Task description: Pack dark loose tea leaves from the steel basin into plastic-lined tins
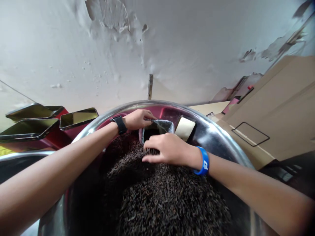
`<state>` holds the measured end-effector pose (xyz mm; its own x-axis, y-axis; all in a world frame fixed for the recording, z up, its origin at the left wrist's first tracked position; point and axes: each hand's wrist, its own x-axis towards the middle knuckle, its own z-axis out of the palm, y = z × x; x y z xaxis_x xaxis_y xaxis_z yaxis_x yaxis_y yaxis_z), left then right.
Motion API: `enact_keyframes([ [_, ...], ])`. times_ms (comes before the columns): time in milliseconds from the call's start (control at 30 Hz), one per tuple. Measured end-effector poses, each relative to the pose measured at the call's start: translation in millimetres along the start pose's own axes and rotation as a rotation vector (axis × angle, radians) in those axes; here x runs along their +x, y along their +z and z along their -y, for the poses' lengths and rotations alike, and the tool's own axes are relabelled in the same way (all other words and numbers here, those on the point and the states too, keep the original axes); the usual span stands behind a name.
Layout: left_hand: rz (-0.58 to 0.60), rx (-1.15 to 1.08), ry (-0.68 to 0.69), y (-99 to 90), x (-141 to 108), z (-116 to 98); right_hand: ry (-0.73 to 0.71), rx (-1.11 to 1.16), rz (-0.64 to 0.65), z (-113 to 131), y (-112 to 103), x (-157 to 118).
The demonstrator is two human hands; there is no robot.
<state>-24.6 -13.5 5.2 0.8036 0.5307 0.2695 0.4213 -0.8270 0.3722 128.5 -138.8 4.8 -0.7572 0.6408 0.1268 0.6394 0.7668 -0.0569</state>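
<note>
Dark, dried loose tea leaves (172, 196) lie heaped in a large round metal tub (228, 141). Near the tub's far side is a small rectangular tin, its mouth lined with a clear plastic bag (167, 125). My left hand (137, 119), with a black watch at the wrist, is closed on the bag's edge at the tin's upper left rim. Right in front of that mouth is my right hand (171, 149), a blue band on its wrist. Its fingers curl around some dark leaves. Part of the tin is hidden behind this hand.
Beside the tin, a pale lid-like piece (185, 128) leans inside the tub. Several red, open-topped tins (78, 118) stand to the left, near another metal rim (24, 155). Cardboard (278, 105) rises at right; a peeling wall (172, 49) is behind.
</note>
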Motion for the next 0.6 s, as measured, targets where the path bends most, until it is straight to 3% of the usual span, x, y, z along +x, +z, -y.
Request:
enact_keyframes([
  [67, 0.015, -0.004, 0.016, 0.6, 0.8, -1.2, 0.144, -0.115, -0.15, -11.3, 3.3, 5.1],
  [167, -0.022, -0.003, 0.016, 2.9, 2.1, 1.1, 0.266, -0.243, -0.241, -18.6, 12.1, 9.7],
  [233, -0.049, -0.009, 0.002, 4.3, 2.4, 4.2, 0.257, -0.235, -0.263, -11.1, 16.0, 10.2],
  [300, -0.053, -0.013, -0.002, 4.8, 2.1, 7.1, 0.155, -0.152, -0.255, 5.4, 18.4, 9.1],
  [433, -0.053, 0.005, 0.003, 3.4, 1.2, 11.9, -0.146, 0.098, -0.035, 37.7, 26.6, 1.4],
  [600, -0.074, 0.016, -0.024, 2.2, 1.0, 15.9, -0.236, 0.191, 0.265, 36.8, 24.7, -10.4],
])
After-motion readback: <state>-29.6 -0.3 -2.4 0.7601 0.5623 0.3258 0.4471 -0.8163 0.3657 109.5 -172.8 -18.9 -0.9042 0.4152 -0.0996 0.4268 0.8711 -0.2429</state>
